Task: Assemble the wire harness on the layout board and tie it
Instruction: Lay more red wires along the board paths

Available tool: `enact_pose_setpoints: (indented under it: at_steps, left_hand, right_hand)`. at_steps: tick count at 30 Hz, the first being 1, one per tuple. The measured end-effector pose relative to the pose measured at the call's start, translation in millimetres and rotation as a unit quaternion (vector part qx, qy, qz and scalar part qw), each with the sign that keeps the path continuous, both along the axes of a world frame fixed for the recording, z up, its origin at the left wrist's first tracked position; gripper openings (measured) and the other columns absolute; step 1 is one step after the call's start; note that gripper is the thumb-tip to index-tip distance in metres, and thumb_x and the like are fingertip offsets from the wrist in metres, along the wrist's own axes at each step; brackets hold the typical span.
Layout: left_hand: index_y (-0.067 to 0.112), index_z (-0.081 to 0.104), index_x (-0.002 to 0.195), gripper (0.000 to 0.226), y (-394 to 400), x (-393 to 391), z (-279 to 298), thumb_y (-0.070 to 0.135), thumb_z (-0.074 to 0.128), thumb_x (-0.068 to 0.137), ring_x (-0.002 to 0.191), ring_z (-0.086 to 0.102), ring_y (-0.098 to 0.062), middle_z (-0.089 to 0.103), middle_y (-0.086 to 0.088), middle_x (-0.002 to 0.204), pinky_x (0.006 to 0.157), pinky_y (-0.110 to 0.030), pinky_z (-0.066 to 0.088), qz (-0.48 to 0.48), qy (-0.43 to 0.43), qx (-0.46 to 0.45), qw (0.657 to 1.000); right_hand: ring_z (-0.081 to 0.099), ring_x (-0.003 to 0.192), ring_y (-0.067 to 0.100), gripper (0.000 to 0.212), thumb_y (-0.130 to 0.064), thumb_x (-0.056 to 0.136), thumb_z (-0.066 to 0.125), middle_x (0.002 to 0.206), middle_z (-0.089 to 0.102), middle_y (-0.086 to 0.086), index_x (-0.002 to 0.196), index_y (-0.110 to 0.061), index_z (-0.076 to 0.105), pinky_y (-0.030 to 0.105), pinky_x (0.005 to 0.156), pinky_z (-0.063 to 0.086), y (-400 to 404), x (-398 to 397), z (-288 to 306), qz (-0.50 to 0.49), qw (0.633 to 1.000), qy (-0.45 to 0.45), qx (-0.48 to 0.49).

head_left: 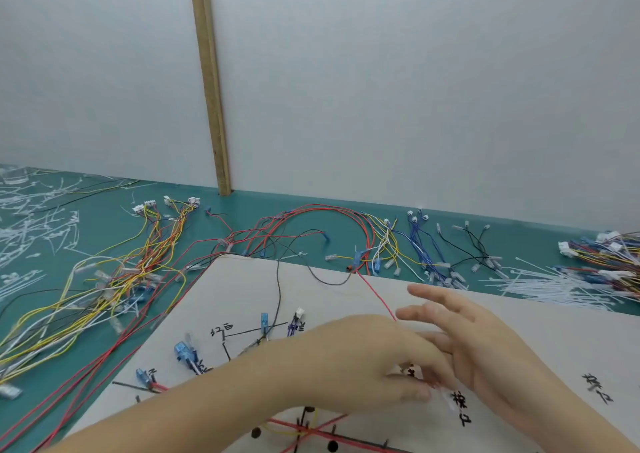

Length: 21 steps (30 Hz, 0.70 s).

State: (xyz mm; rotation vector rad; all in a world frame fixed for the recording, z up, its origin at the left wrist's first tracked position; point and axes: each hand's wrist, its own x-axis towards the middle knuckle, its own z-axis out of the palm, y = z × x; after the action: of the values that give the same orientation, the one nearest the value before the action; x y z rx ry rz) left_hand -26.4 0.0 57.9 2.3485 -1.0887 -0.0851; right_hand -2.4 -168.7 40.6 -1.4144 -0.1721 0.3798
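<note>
Both hands work over the layout board (398,279) on the green table (104,231), the left hand (363,366) with fingers curled, seemingly pinching something small and blurred near a red wire (375,293), the right hand (485,345) beside it with fingers spread loosely.

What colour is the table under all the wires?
The table is teal green, seen clearly in the head camera view.

Two bare forearms, no sleeves; left hand (367,366), right hand (485,341) ungloved; no rings visible.
</note>
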Motion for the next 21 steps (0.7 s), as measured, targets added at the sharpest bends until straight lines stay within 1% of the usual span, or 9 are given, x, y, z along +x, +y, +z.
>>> enact_pose_setpoints:
  at_steps: [4,6,8,11,13,15,16,19,21]
  left_hand:
    - [0.024,0.059,0.111,0.02,2,-3,-5,0.024,0.053,0.092,0.091,0.053,-0.006,0.064,0.009,0.103,0.079,-0.011,0.037,-0.002,0.091,-0.073,0.993]
    - [0.032,0.06,0.098,0.013,8,5,-6,0.03,0.049,0.09,0.081,0.054,-0.005,0.063,0.015,0.088,0.075,-0.018,0.041,0.082,0.121,-0.177,0.973]
    - [0.037,0.053,0.091,0.014,18,25,-8,0.023,0.051,0.091,0.069,0.05,-0.006,0.055,0.015,0.084,0.069,-0.022,0.04,0.231,0.05,-0.245,0.94]
    - [0.031,0.043,0.119,0.035,40,50,-8,0.017,0.053,0.089,0.077,0.045,-0.009,0.041,0.009,0.102,0.072,-0.018,0.031,0.371,-0.016,-0.152,0.916]
    - [0.028,0.051,0.117,0.03,50,61,-10,0.02,0.056,0.089,0.08,0.045,-0.01,0.046,0.012,0.095,0.067,-0.012,0.033,0.358,0.021,-0.081,0.93]
    - [0.026,0.063,0.09,0.01,53,60,-7,0.017,0.058,0.088,0.072,0.049,-0.007,0.055,0.018,0.074,0.058,-0.006,0.034,0.324,0.035,-0.099,0.94]
    - [0.023,0.066,0.083,0.011,53,58,-5,0.016,0.059,0.088,0.07,0.05,-0.007,0.058,0.015,0.07,0.059,-0.007,0.035,0.313,0.021,-0.116,0.943]
    - [0.013,0.072,0.089,0.012,42,43,8,0.014,0.061,0.087,0.07,0.049,-0.006,0.061,0.003,0.076,0.066,-0.01,0.034,0.278,-0.097,-0.12,0.948]
    - [0.013,0.073,0.092,0.015,29,30,13,0.017,0.059,0.087,0.069,0.045,-0.006,0.062,0.0,0.077,0.066,-0.012,0.032,0.208,-0.184,-0.088,0.957]
  right_hand:
    - [0.064,0.062,0.022,0.042,0.006,0.079,0.061,0.102,0.066,0.017,0.115,-0.015,0.058,0.027,0.048,0.051,0,2,-5,0.007,1.0,0.002,-0.017]
    - [0.065,0.066,0.023,0.048,0.014,0.077,0.058,0.102,0.066,0.02,0.117,-0.013,0.056,0.027,0.056,0.054,0,5,-5,0.025,1.0,0.016,0.006]
    - [0.064,0.063,0.021,0.05,0.021,0.078,0.052,0.098,0.066,0.017,0.117,-0.011,0.058,0.024,0.057,0.055,0,6,-5,0.033,0.998,0.039,0.03]
    - [0.064,0.064,0.019,0.048,0.024,0.081,0.045,0.09,0.07,0.013,0.112,-0.009,0.061,0.023,0.058,0.056,-1,5,-3,0.053,0.996,0.051,0.048]
    - [0.064,0.067,0.018,0.049,0.024,0.082,0.042,0.087,0.07,0.011,0.112,-0.01,0.062,0.024,0.059,0.056,-1,4,-1,0.069,0.996,0.04,0.042]
    - [0.065,0.07,0.018,0.05,0.022,0.082,0.043,0.087,0.069,0.009,0.113,-0.013,0.062,0.025,0.061,0.056,-1,2,0,0.082,0.996,0.018,0.023]
    - [0.065,0.072,0.018,0.05,0.019,0.082,0.047,0.087,0.069,0.008,0.114,-0.016,0.062,0.026,0.062,0.055,0,1,0,0.084,0.996,0.004,0.012]
    - [0.065,0.076,0.018,0.047,-0.006,0.073,0.066,0.089,0.069,0.002,0.115,-0.026,0.061,0.027,0.066,0.054,4,-2,1,0.067,0.996,-0.053,-0.018]
    - [0.066,0.079,0.017,0.048,-0.023,0.066,0.069,0.092,0.068,-0.004,0.112,-0.036,0.061,0.026,0.068,0.053,7,-6,2,0.054,0.992,-0.104,-0.037]
